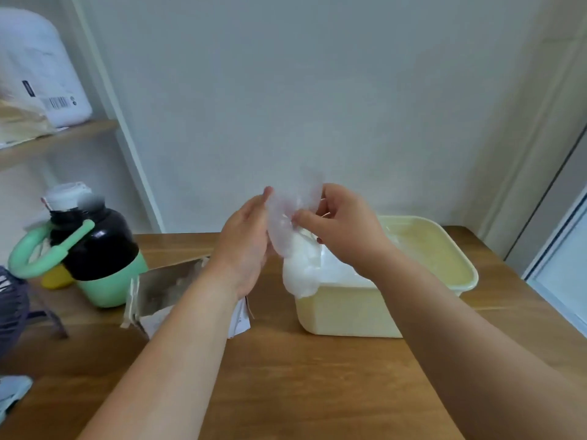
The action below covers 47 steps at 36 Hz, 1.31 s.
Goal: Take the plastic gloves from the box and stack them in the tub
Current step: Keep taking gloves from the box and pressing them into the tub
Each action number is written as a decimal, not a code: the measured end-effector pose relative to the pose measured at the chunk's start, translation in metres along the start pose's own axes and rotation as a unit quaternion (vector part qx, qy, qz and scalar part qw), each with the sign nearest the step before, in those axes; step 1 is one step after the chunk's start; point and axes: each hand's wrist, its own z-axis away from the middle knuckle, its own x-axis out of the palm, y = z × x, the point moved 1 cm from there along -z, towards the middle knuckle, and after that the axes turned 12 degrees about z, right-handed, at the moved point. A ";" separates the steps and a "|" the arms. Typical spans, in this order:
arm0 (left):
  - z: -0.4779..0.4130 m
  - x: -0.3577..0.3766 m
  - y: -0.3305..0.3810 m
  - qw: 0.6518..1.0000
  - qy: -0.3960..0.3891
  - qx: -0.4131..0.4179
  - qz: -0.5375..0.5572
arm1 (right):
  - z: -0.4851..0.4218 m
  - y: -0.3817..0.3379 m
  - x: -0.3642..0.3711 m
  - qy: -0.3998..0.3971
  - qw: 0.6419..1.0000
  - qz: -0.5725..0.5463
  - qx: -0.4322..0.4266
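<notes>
A thin, clear plastic glove (287, 214) is being held up above the left end of the pale yellow tub (349, 315), between both hands. It is being pinched by the thumb and curled fingers of the right hand (343, 227), while the left hand (244, 246), fingers straight and together, is being laid flat against the glove's left side. A white heap of gloves (305, 265) is being carried inside the tub, bulging over its left rim just under the held glove. The opened box (165, 287) is being left lying just left of the tub on the wooden bench (301, 376), partly hidden by the left forearm. Further left of the tub, a green and black jug (101, 249) is being kept upright
</notes>
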 end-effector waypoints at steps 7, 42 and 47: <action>0.000 0.027 -0.009 0.993 -0.091 0.028 -0.071 | -0.001 0.016 -0.021 0.032 0.999 0.024 0.022; -0.042 0.041 -0.032 0.913 0.179 0.057 -0.361 | 0.007 0.076 -0.092 0.063 0.963 0.076 0.251; -0.032 0.050 -0.018 0.837 0.020 0.309 -0.451 | 0.002 0.088 -0.085 -0.042 0.927 0.227 0.296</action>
